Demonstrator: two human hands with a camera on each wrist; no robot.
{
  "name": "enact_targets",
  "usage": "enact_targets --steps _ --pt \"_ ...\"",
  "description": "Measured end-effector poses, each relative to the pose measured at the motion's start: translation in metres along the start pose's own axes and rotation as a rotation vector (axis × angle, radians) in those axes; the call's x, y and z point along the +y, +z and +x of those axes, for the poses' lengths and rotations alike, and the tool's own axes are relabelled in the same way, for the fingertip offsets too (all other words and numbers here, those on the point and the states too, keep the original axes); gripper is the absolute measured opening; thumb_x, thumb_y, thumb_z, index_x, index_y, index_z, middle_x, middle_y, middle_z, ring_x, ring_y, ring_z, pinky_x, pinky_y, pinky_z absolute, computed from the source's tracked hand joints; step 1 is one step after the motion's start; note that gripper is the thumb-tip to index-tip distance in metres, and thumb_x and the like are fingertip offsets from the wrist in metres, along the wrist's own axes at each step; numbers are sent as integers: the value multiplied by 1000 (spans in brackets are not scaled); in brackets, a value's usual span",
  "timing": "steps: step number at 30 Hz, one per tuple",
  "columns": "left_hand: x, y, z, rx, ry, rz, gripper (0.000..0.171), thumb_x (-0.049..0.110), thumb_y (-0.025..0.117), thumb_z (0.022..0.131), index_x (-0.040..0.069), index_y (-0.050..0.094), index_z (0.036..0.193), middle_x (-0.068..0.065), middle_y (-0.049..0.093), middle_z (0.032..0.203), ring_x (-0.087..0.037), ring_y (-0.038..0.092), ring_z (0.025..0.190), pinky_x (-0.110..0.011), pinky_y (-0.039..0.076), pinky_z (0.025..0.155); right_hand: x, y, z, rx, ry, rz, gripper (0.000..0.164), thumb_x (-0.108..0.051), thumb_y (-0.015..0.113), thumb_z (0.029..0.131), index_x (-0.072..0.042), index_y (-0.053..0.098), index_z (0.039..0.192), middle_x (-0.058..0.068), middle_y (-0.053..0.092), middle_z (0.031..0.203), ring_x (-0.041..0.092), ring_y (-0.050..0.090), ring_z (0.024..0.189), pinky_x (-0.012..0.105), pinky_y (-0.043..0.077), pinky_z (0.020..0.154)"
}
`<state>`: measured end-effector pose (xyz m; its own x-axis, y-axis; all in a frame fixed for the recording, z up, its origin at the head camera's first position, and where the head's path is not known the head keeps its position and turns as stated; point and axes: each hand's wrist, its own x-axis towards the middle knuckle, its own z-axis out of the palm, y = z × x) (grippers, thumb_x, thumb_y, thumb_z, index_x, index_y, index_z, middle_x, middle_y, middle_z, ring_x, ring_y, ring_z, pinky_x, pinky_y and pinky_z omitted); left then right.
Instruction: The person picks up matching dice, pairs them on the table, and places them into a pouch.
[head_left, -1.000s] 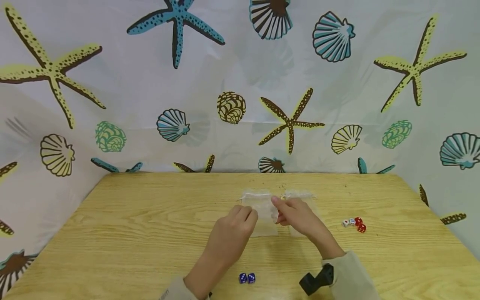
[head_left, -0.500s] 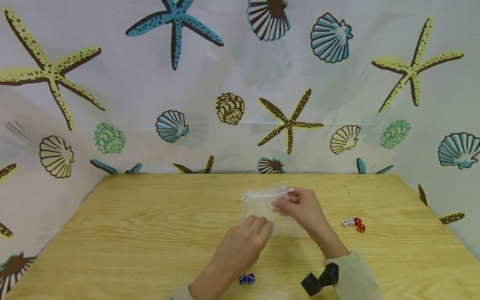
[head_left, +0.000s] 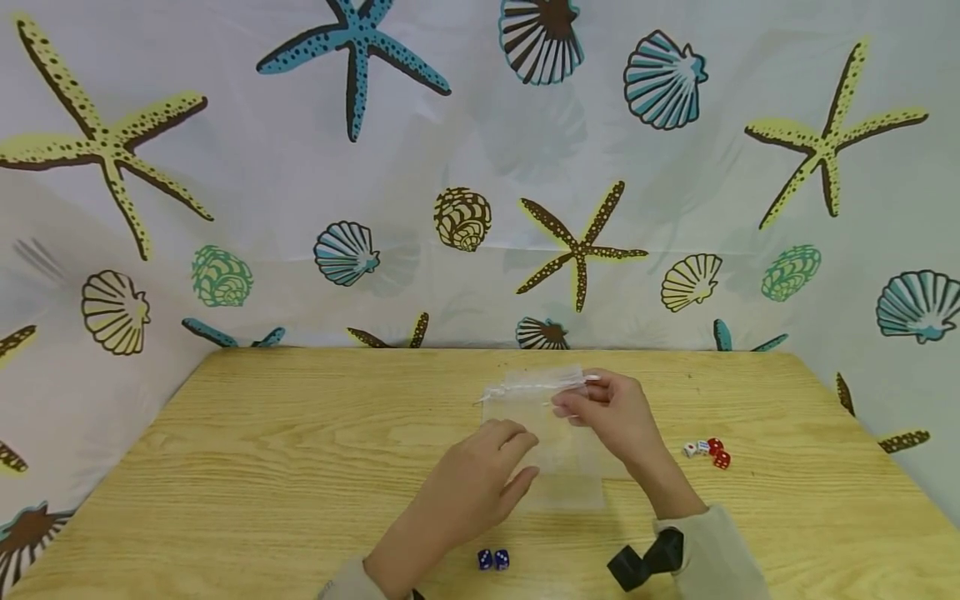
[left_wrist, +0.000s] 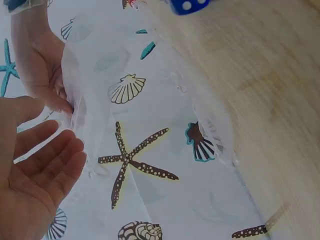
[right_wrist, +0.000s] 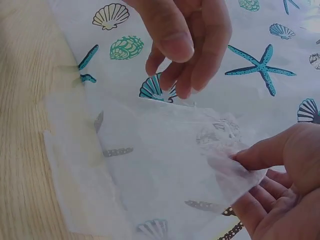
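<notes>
Seashell-print cloth walls the wood-grain tabletop; short of its far edge's middle, the right hand pinches a sheer bag, the left hand beside it, fingers relaxed

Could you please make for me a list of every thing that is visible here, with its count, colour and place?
table: 1, light wood, under everything
printed cloth: white with shells and starfish, behind and at both sides; number of pieces unclear
sheer bags: at least 2, whitish see-through, middle of the table; they overlap, so the exact count is unclear
blue dice: 2, blue, near edge, between the forearms
red dice: 2, red, right side
white dice: 2, white, just left of the red ones
wrist device: 1 clear, black, right wrist
sleeves: 2, beige, on the forearms
left grip: 1, bare, close to the sheer bags
right grip: 1, bare, pinching one bag
</notes>
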<state>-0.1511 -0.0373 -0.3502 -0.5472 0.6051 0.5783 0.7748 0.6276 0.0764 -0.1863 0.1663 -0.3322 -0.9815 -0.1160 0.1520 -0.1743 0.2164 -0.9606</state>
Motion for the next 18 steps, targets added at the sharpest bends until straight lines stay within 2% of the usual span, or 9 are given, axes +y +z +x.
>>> enact_targets --steps 5,9,14,18 --pt "-13 -4 0 155 -215 -132 20 10 71 84 5 64 103 -6 64 95 -18 63 87 -29 54 71 -1 0 0 -7 -21 -18 26 -2 60 91 10 55 113 25 69 102 2 69 77 29 58 75" --pt "-20 -2 0 226 -368 -284 28 6 69 86 0 58 111 -13 61 100 -22 60 89 -33 55 73 0 2 -1 -37 -65 -38 21 -2 60 91 10 58 108 27 68 103 3 69 80 25 57 74" --pt "-26 1 0 259 -459 -473 44 8 69 86 -1 49 124 -17 58 112 -28 59 100 -38 55 79 -1 4 -3 -78 -116 -20 20 -2 61 91 10 59 106 28 68 102 6 69 83 26 57 75" --pt "-29 0 0 237 -500 -630 52 10 71 85 3 47 130 -14 59 118 -27 60 106 -36 55 83 -2 6 -4 -115 -140 -20 20 -2 61 90 9 61 107 27 67 104 5 69 85 26 56 78"
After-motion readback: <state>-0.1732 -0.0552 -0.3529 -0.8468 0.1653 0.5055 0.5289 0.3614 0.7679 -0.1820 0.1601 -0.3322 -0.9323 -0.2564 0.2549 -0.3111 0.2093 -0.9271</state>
